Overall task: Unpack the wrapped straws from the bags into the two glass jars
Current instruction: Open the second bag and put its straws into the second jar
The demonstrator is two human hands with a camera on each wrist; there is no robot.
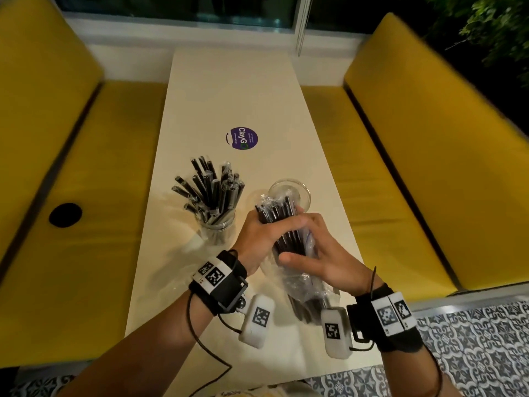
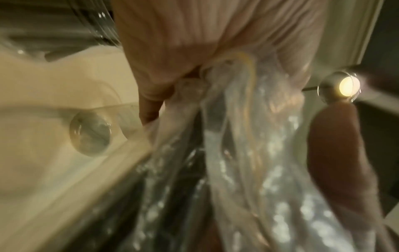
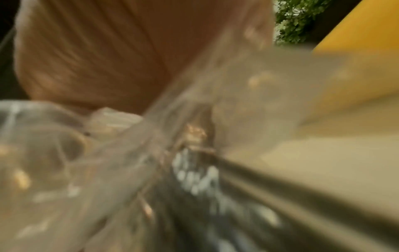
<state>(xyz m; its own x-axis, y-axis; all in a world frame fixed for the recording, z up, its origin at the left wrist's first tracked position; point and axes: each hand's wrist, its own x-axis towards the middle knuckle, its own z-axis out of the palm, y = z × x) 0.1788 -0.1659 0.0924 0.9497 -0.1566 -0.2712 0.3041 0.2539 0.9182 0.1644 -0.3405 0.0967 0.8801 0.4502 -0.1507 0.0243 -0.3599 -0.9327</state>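
Looking down, head view: the bundle of black wrapped straws (image 1: 282,224) in a clear bag (image 1: 307,285) is partly covered by both hands, and its near end is cut off behind a wrist device.
Left hand, head view: the left hand (image 1: 259,234) curls round the far part of the bundle from the left, gripping it.
Right hand, head view: the right hand (image 1: 323,253) wraps the bundle from the right, thumb laid across the plastic nearer the person, fingers curled over the top.
Left jar: a glass jar (image 1: 214,230) on the cream table (image 1: 229,90), left of the hands, is packed with black wrapped straws fanning upward.
Right jar: the second glass jar (image 1: 297,190) sits just beyond the bundle; the straw tips overlap its rim, and what it holds cannot be made out.
Surroundings: a purple sticker (image 1: 244,138) lies farther along the table; yellow benches (image 1: 429,167) flank both sides.
Left wrist view: blurred; fingers (image 2: 151,102) clutch crinkled plastic over dark straws, and a round glass shape (image 2: 90,133) shows at left.
Right wrist view: heavily blurred; a palm presses on clear plastic, with dark straws below; finger positions cannot be told here.
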